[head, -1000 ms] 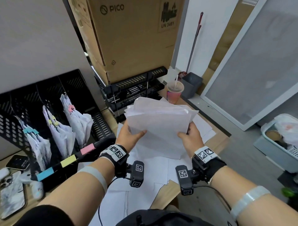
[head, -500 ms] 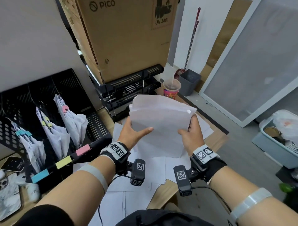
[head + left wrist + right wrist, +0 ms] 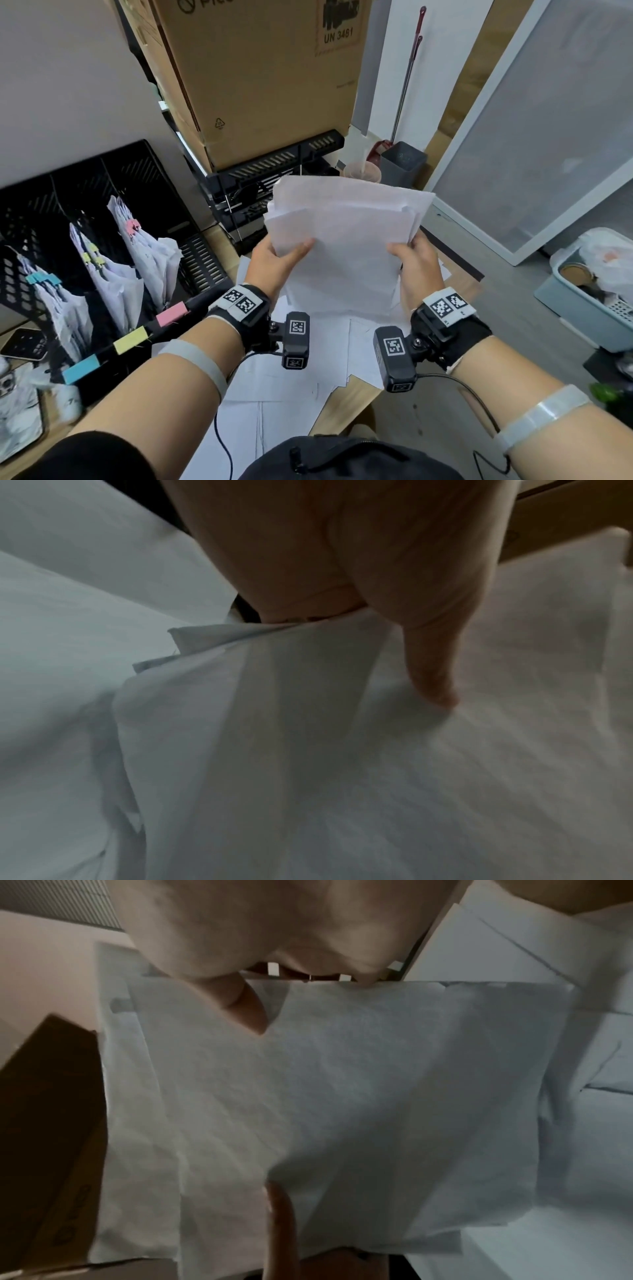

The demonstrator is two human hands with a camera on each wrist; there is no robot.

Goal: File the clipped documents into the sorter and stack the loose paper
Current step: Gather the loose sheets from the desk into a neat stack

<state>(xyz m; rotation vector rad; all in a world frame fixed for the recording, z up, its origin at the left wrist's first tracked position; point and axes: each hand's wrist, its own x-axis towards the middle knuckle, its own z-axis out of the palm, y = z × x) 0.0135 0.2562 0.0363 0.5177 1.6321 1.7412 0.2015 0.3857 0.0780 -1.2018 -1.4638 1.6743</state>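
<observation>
I hold a bundle of loose white paper (image 3: pixel 346 236) upright above the desk. My left hand (image 3: pixel 274 260) grips its left edge with the thumb laid across the front sheet, and my right hand (image 3: pixel 416 263) grips the right edge. The left wrist view shows the paper bundle (image 3: pixel 308 723) pinched under my thumb (image 3: pixel 431 669). In the right wrist view the sheets (image 3: pixel 342 1096) run between both thumbs. The black mesh sorter (image 3: pixel 85 219) at the left holds three clipped documents (image 3: pixel 150 253), with blue, yellow and pink clips. More loose sheets (image 3: pixel 308 363) lie flat on the desk below.
A black stacked letter tray (image 3: pixel 274 171) carries a big cardboard box (image 3: pixel 260 78) behind the paper. A cup (image 3: pixel 363 171) stands just beyond. Phones (image 3: pixel 24 346) lie at the left edge. The desk's right edge (image 3: pixel 359 397) drops to the floor, where a grey bin (image 3: pixel 402 164) and a basket (image 3: pixel 582 308) stand.
The paper bundle has stayed in both hands and its sheets have shifted closer together. The camera view has dipped and swung slightly right, so the sorter sits further left.
</observation>
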